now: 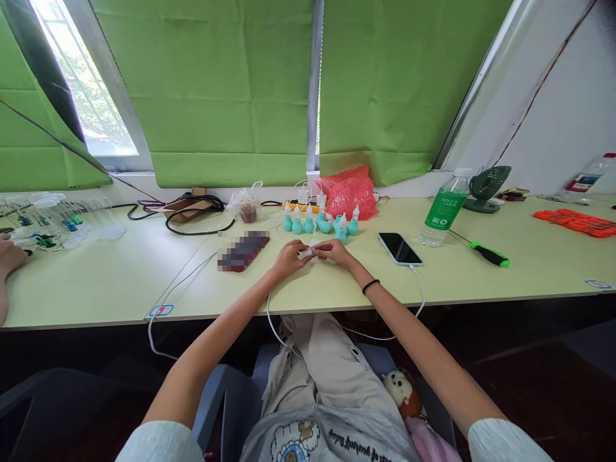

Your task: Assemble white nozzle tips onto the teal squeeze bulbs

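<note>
My left hand [290, 256] and my right hand [334, 251] meet on the pale green table [337, 289], fingers pinched together on a small white piece [306, 253] held between them. I cannot make out what the piece is. Just beyond my hands stands a row of several small teal bulbs with white nozzles [320, 222]. A black band circles my right wrist.
A phone [400, 248] on a white cable lies right of my hands, a dark blurred item [242, 251] left. A green-labelled bottle [443, 208], screwdriver [488, 254], small fan [487, 187], red bubble wrap [347, 190], cables and another person's hand [9, 255] at far left.
</note>
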{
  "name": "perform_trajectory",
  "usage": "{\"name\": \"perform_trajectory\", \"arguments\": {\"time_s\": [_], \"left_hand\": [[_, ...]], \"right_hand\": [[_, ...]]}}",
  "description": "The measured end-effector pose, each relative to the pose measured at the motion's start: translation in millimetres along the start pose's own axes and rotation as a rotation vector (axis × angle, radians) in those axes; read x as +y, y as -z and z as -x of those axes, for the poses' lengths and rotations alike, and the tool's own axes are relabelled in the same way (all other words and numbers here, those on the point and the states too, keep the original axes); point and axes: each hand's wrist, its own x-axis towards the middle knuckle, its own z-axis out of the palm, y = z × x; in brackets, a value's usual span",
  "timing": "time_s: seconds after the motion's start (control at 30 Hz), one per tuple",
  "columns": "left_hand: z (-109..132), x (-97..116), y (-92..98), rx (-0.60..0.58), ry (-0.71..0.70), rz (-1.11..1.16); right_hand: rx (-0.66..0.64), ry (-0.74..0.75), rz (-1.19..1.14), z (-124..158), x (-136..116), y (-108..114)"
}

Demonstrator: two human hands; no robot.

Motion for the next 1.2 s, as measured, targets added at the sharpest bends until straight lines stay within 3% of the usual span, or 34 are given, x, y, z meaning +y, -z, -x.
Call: {"name": "perform_trajectory", "arguments": {"time_s": [0.53,0.83,0.93,1.03,1.1,1.2], "left_hand": [[2,2,-2.6,-0.004,0.026,-0.068],[0,4,-2.7,-0.046,0.035,-0.063],[0,6,-2.2,-0.026,0.076,-0.055],[1,3,-2.8,0.046,0.163,-0.051],[1,-2,-3.8,0.095,0.235,-0.043],[-2,-11,-5.3,0.135,0.317,-0.007]], "right_hand": [[0.019,0.016,0.033,-1,-1,1],[0.063,0.055,0.208,1,-2,-3],[0.19,0.084,0.33,3,-4,-8],[0.432,0.13,0.489,-3,-17,-2],[0.566,0.16,0.6,-17,-34,14],[0.621,0.179,0.76,-47,-64,56]]}}
